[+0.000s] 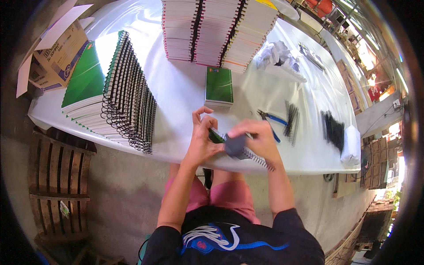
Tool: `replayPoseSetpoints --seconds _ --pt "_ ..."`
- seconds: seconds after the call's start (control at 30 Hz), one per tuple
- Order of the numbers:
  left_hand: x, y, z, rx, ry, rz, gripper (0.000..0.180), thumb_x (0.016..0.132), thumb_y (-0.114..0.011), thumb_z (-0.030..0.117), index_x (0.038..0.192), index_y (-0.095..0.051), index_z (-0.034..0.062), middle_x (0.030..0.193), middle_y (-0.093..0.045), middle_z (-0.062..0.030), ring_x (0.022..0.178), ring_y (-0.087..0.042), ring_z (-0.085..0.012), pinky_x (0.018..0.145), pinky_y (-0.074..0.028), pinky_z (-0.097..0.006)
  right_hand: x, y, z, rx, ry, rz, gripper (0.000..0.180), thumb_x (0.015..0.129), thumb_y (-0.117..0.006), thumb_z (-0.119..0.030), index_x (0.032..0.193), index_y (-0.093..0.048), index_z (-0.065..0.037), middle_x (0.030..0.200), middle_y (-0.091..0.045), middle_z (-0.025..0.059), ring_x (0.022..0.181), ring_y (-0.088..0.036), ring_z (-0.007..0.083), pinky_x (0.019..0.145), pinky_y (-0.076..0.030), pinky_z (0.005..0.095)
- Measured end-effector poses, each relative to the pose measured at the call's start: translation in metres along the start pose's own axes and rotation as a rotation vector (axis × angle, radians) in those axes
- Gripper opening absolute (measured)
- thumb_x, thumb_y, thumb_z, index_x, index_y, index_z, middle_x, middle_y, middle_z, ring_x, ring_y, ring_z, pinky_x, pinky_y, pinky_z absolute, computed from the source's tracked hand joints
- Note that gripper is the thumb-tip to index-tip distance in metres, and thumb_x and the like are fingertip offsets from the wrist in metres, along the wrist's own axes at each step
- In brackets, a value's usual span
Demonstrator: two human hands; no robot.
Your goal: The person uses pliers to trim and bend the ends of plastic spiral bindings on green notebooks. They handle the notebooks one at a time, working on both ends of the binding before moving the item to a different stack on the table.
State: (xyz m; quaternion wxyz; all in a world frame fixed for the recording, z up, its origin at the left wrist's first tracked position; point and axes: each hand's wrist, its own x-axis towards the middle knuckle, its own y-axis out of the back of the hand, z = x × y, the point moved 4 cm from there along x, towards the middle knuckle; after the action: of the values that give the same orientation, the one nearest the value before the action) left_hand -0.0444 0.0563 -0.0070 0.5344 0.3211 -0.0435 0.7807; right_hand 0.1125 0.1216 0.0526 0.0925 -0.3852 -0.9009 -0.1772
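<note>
Close to the table's near edge, my left hand (204,139) pinches a small green-covered notebook (216,136), tilted and seen mostly edge-on. My right hand (257,136) is curled over a dark grey piece (235,147) pressed up beside the notebook. Motion blurs that piece and my right fingertips, so its kind is unclear. A black spiral binding coil (259,160) sticks out from the dark piece, passing below my right hand toward the wrist. Just beyond my hands lies a stack of small green notebooks (219,87).
Blue-handled pliers (277,119) lie right of my hands, beside loose coils (291,123) and a darker coil pile (333,129). Spiral-bound notebooks (128,97) stand at left near a cardboard box (59,55). Tall notebook stacks (212,33) and crumpled plastic (279,62) are farther back.
</note>
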Motion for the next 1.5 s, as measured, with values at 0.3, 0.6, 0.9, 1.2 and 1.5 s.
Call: replayPoseSetpoints --seconds 0.3,0.6,0.9,1.2,1.5 --pt "0.002 -0.01 -0.012 -0.113 0.102 -0.003 0.098 0.031 -0.096 0.035 0.097 -0.029 0.0065 0.103 -0.036 -0.0103 0.081 -0.042 -0.0153 0.074 -0.041 -0.027 0.014 0.012 0.025 -0.343 -0.152 0.123 0.017 0.073 -0.063 0.003 0.088 -0.07 -0.001 0.084 -0.07 0.0104 0.079 -0.065 0.0142 0.074 -0.05 0.0267" --pt "0.002 -0.005 -0.005 -0.096 0.104 -0.039 0.096 0.039 -0.092 0.043 0.097 -0.026 0.0052 0.101 -0.033 -0.0141 0.102 -0.039 -0.028 0.086 -0.04 -0.036 0.03 -0.021 -0.004 -0.16 0.068 -0.052 0.02 0.072 -0.063 0.001 0.09 -0.07 -0.003 0.078 -0.068 0.0105 0.071 -0.064 0.0149 0.068 -0.049 0.0269" --pt "0.002 -0.009 -0.006 -0.182 0.094 -0.019 0.073 0.063 -0.086 0.031 0.106 -0.033 0.0049 0.102 -0.039 -0.0113 0.095 -0.041 -0.0219 0.085 -0.039 -0.032 0.03 -0.007 0.015 -0.261 -0.067 0.146 0.024 0.075 -0.06 0.0 0.096 -0.069 -0.005 0.091 -0.069 0.0117 0.086 -0.066 0.0198 0.077 -0.05 0.0277" --pt "-0.018 0.034 0.016 -0.508 0.46 0.311 0.017 0.076 -0.074 0.004 0.085 -0.062 -0.0006 0.084 -0.054 -0.0011 0.08 -0.051 -0.0104 0.074 -0.041 -0.022 -0.02 0.069 0.042 -1.259 -0.428 0.16 0.06 0.087 -0.058 -0.032 0.141 -0.036 -0.019 0.141 -0.038 0.0174 0.132 -0.031 0.0362 0.104 -0.019 0.0646" --pt "-0.024 0.045 0.034 -0.322 0.256 0.493 0.031 0.07 -0.075 -0.007 0.099 -0.069 0.0017 0.086 -0.058 -0.0017 0.08 -0.054 -0.0106 0.074 -0.044 -0.022 -0.079 0.014 0.045 -1.171 -0.14 -0.086 0.062 0.083 -0.061 -0.038 0.138 -0.04 -0.02 0.138 -0.041 0.0123 0.131 -0.034 0.032 0.106 -0.021 0.0597"
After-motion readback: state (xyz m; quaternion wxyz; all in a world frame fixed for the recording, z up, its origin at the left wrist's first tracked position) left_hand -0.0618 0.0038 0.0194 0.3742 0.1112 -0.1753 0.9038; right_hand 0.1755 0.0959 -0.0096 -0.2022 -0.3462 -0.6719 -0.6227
